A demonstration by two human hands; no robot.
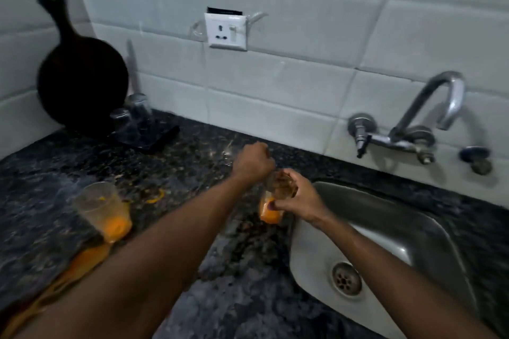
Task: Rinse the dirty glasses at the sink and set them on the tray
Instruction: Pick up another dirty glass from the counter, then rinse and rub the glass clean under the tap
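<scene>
My right hand [298, 199] grips a clear glass [271, 213] with orange residue in its bottom. It holds the glass tilted over the counter, just left of the sink [391, 223]. My left hand [252, 162] is curled into a fist right beside the glass's rim, and I see nothing in it. A second dirty glass [103, 209] with orange residue stands on the counter at the left. A dark tray [162, 139] at the back left carries two clean glasses [121, 121] turned upside down.
Orange liquid [82, 261] is spilled on the dark granite counter at the lower left. A black pan [82, 80] leans on the tiled wall behind the tray. The steel tap [440, 107] juts from the wall above the sink, with no water running. A wall socket [226, 31] is above.
</scene>
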